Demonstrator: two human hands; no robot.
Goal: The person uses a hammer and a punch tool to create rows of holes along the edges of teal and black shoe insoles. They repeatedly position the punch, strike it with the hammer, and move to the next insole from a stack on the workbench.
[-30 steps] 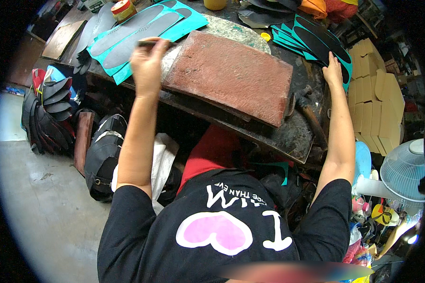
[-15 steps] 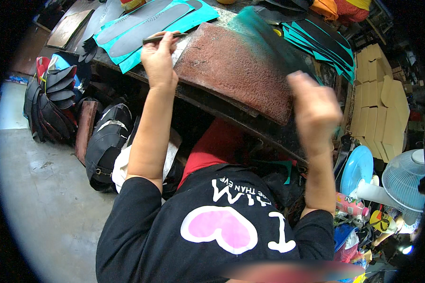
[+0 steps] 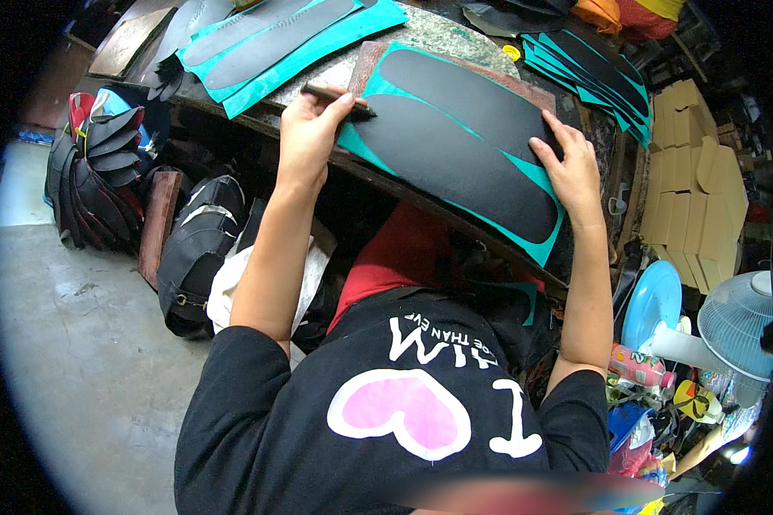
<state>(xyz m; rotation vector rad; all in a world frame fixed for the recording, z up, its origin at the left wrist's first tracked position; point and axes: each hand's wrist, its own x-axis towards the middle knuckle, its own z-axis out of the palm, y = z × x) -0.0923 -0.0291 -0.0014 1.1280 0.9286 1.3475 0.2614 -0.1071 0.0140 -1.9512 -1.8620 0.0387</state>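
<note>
A teal sheet (image 3: 528,176) with two black sole-shaped pieces (image 3: 455,163) on its face lies over the reddish-brown board (image 3: 369,58) near the table's front edge. My left hand (image 3: 312,129) is closed round a dark, slim pen-like tool (image 3: 339,99). The tool's tip meets the near left end of the lower black shape; whether it is a pen or a blade I cannot tell. On the sheet's right edge, the fingers of my right hand (image 3: 571,163) rest stretched and apart, touching the upper black shape and the teal margin.
Teal sheets with black sole shapes (image 3: 292,51) lie at the far left of the table, and a fanned stack of similar sheets (image 3: 588,77) at the far right. Folded cardboard (image 3: 691,184) and a fan (image 3: 734,322) stand to the right. Black bundles (image 3: 202,257) sit at the lower left.
My right hand has laid the teal sheet, blurred in the air before, onto the brown board. The left hand has moved slightly right and nearer, bringing the tool to the sheet.
</note>
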